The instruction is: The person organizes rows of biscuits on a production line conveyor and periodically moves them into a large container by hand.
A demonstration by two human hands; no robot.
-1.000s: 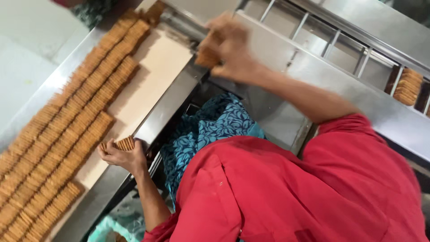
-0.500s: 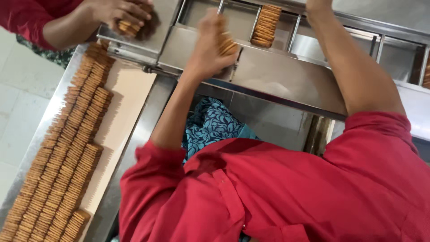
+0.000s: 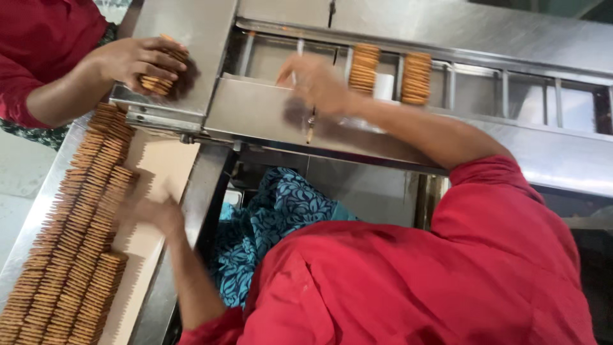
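Item: biscuit rows (image 3: pixel 70 255) on the belt, many unpicked. Beside them our left hand (image 3: pixel 150 211), blurred, fingers' state unclear. Beyond the rows, our right hand (image 3: pixel 313 80), fingers spread, empty, by two filled chute stacks (image 3: pixel 364 67); other slots empty.

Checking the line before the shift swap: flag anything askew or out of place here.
Nothing is spilled or broken. The biscuit rows on the belt run slightly uneven, with a gap where the left hand reaches in. The right hand is blurred at the steel channels, where two biscuit stacks sit.
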